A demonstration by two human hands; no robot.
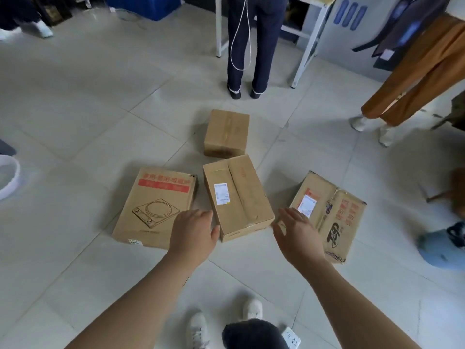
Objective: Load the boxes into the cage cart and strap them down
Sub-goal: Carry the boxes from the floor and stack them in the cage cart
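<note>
Left hand [193, 231] and right hand [299, 234], fingers spread and empty, flanked the taped carton [236, 197] at twelve o'clock; it seemed stiff, best gripped by its sides.

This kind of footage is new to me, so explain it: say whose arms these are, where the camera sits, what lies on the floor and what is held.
There is no machine here: a person wears the one camera on the head, looking forward and down, so the two bare arms at the bottom are their own. The left hand and right hand reach, open, towards either side of the middle brown cardboard box with a white label. Neither hand grips anything yet. On the pale tiled floor lie three more boxes: a flat cardboard box printed with a cooker drawing on the left, a worn cardboard box with red print on the right, and a small plain taped cardboard box farther away. No cage cart or strap shows.
</note>
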